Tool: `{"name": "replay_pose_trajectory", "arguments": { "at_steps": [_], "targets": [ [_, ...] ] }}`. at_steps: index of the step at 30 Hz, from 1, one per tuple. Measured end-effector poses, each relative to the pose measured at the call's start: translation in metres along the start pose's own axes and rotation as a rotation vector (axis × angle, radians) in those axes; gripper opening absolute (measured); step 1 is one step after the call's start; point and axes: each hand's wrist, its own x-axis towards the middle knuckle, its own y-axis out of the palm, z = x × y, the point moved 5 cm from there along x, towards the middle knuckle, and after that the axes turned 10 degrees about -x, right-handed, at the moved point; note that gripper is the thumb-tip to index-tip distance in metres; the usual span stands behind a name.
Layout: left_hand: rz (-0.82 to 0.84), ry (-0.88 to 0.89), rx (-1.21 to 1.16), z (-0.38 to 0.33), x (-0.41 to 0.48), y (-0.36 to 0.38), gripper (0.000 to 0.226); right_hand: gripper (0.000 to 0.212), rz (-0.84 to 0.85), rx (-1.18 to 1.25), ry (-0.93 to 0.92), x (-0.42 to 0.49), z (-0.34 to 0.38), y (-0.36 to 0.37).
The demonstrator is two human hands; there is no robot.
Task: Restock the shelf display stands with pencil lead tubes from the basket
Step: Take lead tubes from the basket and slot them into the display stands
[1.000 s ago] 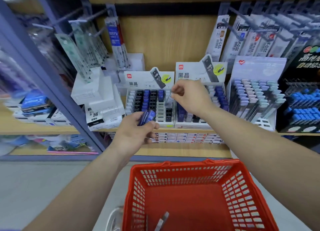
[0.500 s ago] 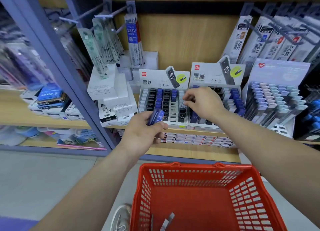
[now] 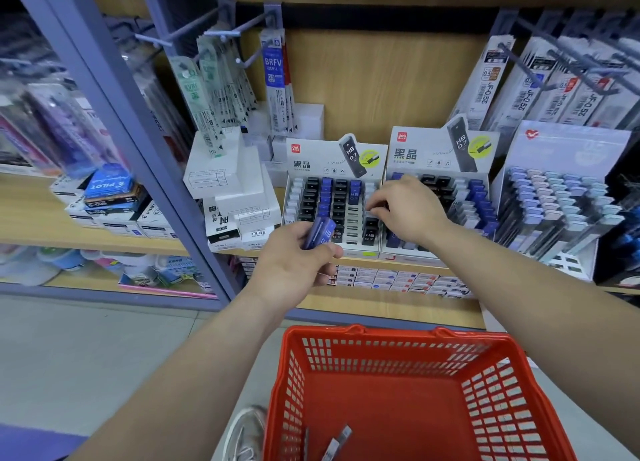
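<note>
Tubes of pencil lead (image 3: pixel 320 233), blue plastic with white HB 0.7 print, sit as a small bunch in the left hand (image 3: pixel 294 263). Its fingers and thumb are curled round them, just in front of the lower edge of the left white cardboard display stand (image 3: pixel 311 159). That stand holds columns of black, blue and grey-capped tubes, with several bare slots in its right half.

The right hand (image 3: pixel 408 211) reaches across from the right with its fingers bent. Its fingertips are at the rightmost column of the left stand, and it cannot be told whether they pinch a tube. Behind this hand stands the right white cardboard display stand (image 3: pixel 426 155), touching the first, with black, grey and blue tubes.

Both stands rest on the wooden shelf (image 3: pixel 104 239). A taller stand of pastel-capped tubes (image 3: pixel 568 149) is at their right, and stacked white boxes (image 3: pixel 221 169) are at their left. Refill packs (image 3: pixel 273 79) hang from hooks above.

Below the arms is the red plastic mesh basket (image 3: pixel 408 343), where a few loose grey tubes (image 3: pixel 337 441) lie on the floor near its front left corner.
</note>
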Motion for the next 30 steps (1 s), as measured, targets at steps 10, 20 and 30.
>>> {"name": "replay_pose_trajectory", "arguments": {
  "at_steps": [10, 20, 30],
  "targets": [
    [0.039, -0.001, -0.018, 0.0, 0.002, 0.008, 0.019, 0.014, -0.133, 0.418, 0.104, -0.031, 0.007, -0.038],
    [0.15, -0.001, 0.01, -0.001, -0.006, 0.035, 0.02, 0.012, 0.133, 0.848, 0.076, -0.074, 0.032, -0.052],
    [0.037, 0.066, 0.113, 0.001, 0.001, 0.03, 0.01, 0.004, 0.232, 0.947, 0.157, -0.101, 0.004, -0.047]
  ]
}}
